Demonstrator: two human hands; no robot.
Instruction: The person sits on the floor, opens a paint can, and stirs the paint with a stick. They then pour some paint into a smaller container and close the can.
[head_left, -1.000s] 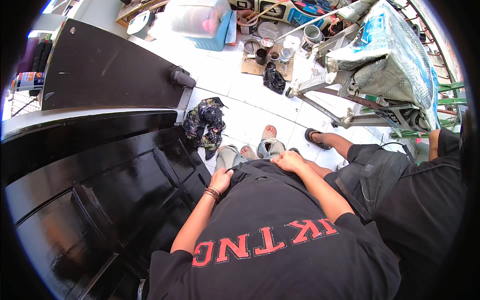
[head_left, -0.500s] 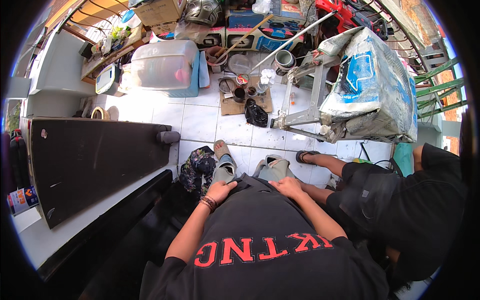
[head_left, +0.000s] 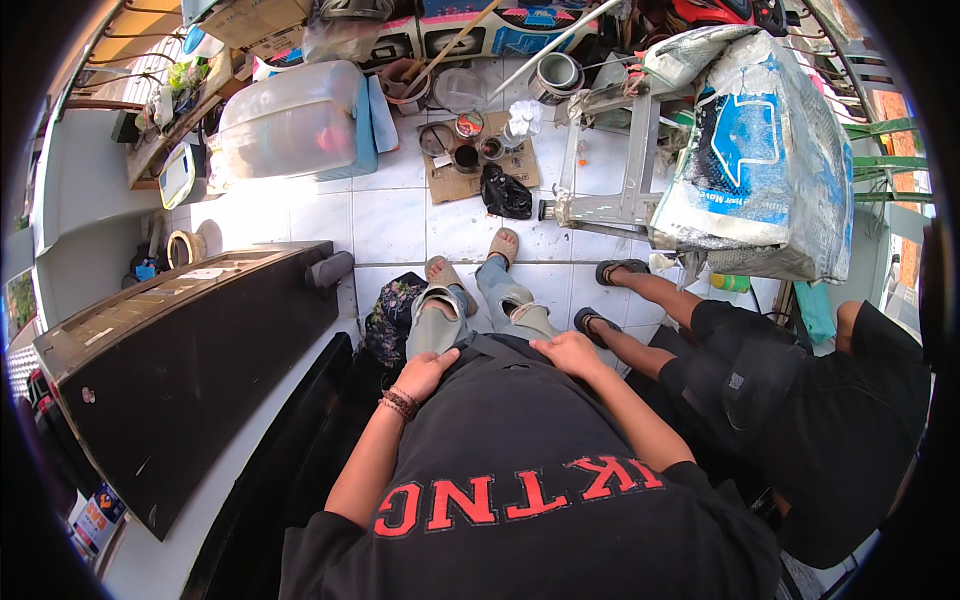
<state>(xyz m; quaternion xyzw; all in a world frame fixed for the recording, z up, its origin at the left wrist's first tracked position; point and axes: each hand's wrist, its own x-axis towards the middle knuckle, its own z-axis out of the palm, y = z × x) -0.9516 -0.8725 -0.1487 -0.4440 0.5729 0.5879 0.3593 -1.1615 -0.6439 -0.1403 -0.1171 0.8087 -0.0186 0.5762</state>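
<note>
My left hand [head_left: 426, 375] is closed on the hem of my black T-shirt [head_left: 510, 425], its thumb pressed along the edge. A bracelet of beads [head_left: 400, 402] circles that wrist. Across from it, my right hand [head_left: 567, 353] pinches the same hem on the other side. The cloth is drawn out between the two hands over my lap. Below the hem, worn light-blue jeans [head_left: 436, 325] with torn knees show, and both sandalled feet [head_left: 505, 246] rest on the white tiles.
A person in black [head_left: 790, 390] sits close on my right. Ahead stand a cardboard sheet [head_left: 450, 186] with small cans, a black plastic bag [head_left: 506, 192], a metal stepladder [head_left: 632, 170] and a large sack [head_left: 780, 170]. A dark wooden panel [head_left: 200, 350] lies at left; a plastic bin [head_left: 290, 125] stands beyond.
My right foot has come forward into sight beside the left. My view has shifted, showing the panel's upper side and both of the other person's feet. Both hands still hold the hem.
</note>
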